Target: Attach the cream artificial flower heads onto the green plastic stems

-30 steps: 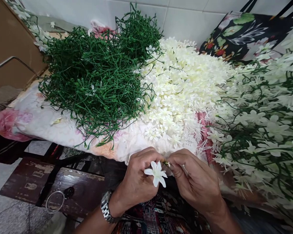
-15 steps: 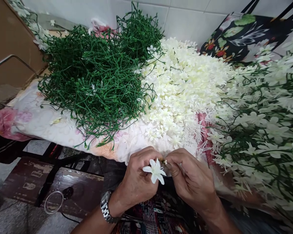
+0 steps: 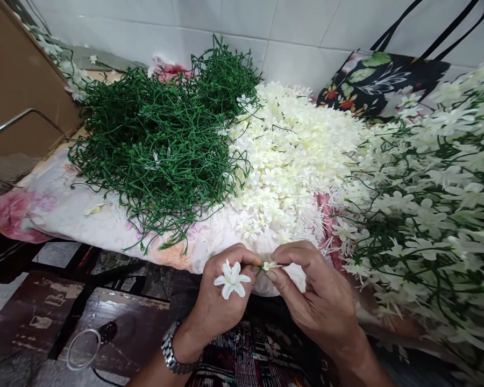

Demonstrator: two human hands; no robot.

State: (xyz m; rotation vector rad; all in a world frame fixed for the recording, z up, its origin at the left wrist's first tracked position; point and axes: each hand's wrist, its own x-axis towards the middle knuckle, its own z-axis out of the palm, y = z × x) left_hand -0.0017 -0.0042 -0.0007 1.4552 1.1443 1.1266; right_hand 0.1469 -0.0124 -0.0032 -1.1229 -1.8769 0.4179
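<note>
My left hand [image 3: 221, 309] is closed around an artificial flower stem, mostly hidden in the fingers. One white artificial flower [image 3: 231, 280] stands out from that hand, its petals facing me. The stem's green tip pokes from between my left thumb and forefinger. Against this tip, my right hand [image 3: 317, 295] pinches a second small white blossom [image 3: 269, 265] between thumb and forefinger. White petals also show behind the right fingers, partly covered by them. Beyond the hands lie a tangled heap of green stems [image 3: 165, 145] and a pile of loose white blossoms [image 3: 290, 156].
Assembled white flowers on green stems [image 3: 435, 231] are heaped at the right. A floral cloth [image 3: 72, 209] covers the work surface. A cardboard box [image 3: 24, 70] stands at left, a dark floral bag [image 3: 379, 86] against the tiled wall. A brown wooden stool [image 3: 121, 322] is below left.
The camera view has shifted slightly. The flower in my left hand has moved left and turned toward me. White petals now show at my right fingertips, touching the stem tip.
</note>
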